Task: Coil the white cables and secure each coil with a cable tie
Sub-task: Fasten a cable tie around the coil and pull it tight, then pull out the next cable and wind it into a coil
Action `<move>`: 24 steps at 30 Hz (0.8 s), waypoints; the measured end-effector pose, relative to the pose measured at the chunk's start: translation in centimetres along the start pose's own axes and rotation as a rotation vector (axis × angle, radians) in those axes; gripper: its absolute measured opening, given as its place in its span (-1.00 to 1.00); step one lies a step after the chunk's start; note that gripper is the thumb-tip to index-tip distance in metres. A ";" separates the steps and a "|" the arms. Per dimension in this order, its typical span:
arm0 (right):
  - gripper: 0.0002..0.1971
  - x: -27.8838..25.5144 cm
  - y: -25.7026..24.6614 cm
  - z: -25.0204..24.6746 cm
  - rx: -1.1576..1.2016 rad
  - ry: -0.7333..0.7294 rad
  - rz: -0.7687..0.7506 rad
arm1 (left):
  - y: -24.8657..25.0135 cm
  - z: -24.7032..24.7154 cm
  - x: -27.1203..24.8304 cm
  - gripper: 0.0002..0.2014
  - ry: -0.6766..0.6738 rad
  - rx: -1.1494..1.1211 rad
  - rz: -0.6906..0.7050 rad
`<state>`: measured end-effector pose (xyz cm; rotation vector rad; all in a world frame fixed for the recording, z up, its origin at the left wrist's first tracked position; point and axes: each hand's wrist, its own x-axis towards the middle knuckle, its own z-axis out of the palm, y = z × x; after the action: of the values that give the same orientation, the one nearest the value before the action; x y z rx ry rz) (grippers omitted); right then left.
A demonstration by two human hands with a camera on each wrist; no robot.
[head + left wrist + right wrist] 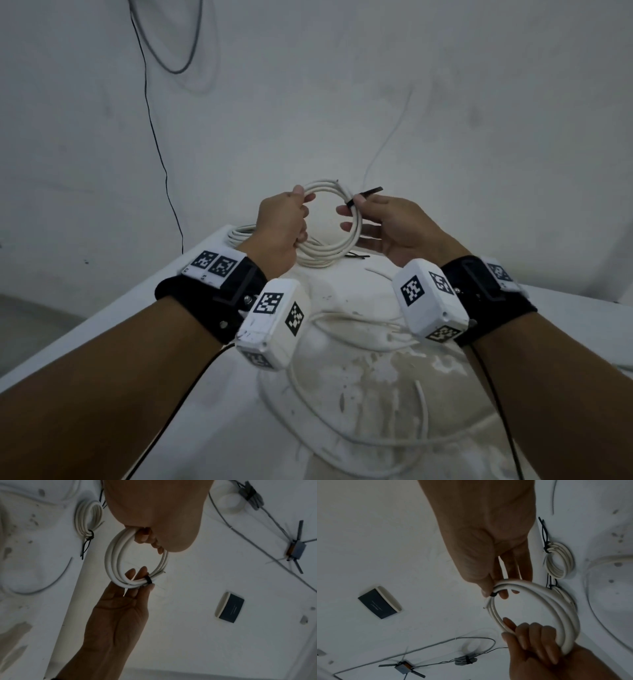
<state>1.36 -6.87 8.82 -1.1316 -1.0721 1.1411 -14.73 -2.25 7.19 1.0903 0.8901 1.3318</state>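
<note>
We hold a white cable coil [337, 219] in the air above the far end of the white table [212, 428], in front of the pale wall [342, 85]. The coil is made of several round loops of thick, smooth white cable, and one cut end sticks out a little at its top. Our left hand [282, 233] grips the left side of the coil, the fingers [537, 639] curled fully around the bundle of loops. Our right hand [394, 228] is on the opposite side of the coil: thumb and index finger pinch a black cable tie [364, 196] that wraps the loops there, and the other fingers [135, 574] lie straight behind the cable. The free tail of the tie points away from the coil, toward the wall. Under the coil, on the table, lies a finished coil [315, 253] of the same white cable, bound with a black tie [90, 535]. Nearer to us from the coil, loose white cable [342, 428] runs in wide curves over the stained table. There are no containers to see, only the table carries these things
</note>
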 end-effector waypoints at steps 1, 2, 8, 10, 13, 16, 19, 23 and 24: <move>-0.82 0.6 0.1 -0.2 -0.030 -0.013 0.018 | -0.2 -0.3 0.6 -0.69 -0.003 0.014 -0.021; -0.84 1.3 0.3 -0.2 -0.037 -0.009 0.035 | -0.4 -0.5 1.1 -0.69 -0.006 0.017 -0.052; -0.87 8.6 3.9 -0.9 0.054 0.165 0.138 | -2.0 -2.2 5.0 -0.73 -0.008 0.134 -0.318; -0.82 11.4 5.8 -1.4 0.028 0.215 0.161 | -2.8 -3.3 5.8 -0.81 -0.008 0.186 -0.379; -0.78 14.6 8.8 -1.5 -0.046 0.184 0.181 | -4.5 -4.8 6.6 -0.90 -0.010 0.206 -0.412; -0.74 16.3 11.2 -1.1 -0.357 0.158 0.176 | -5.9 -5.8 7.3 -0.93 0.005 0.213 -0.425; -0.80 16.8 12.3 -1.4 -1.317 0.031 0.066 | -6.7 -6.3 7.7 -0.92 0.016 0.234 -0.394; -0.78 17.2 12.1 -1.2 -1.769 -0.062 -0.032 | -7.5 -5.7 8.1 -0.88 -0.011 0.315 -0.335; -0.82 17.3 12.1 -1.1 -1.807 -0.048 -0.032 | -7.7 -5.3 8.2 -0.91 -0.017 0.353 -0.324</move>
<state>3.04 10.90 -2.40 -2.3317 -2.1850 -0.1789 -17.00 6.95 -0.83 1.1615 1.2626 0.9164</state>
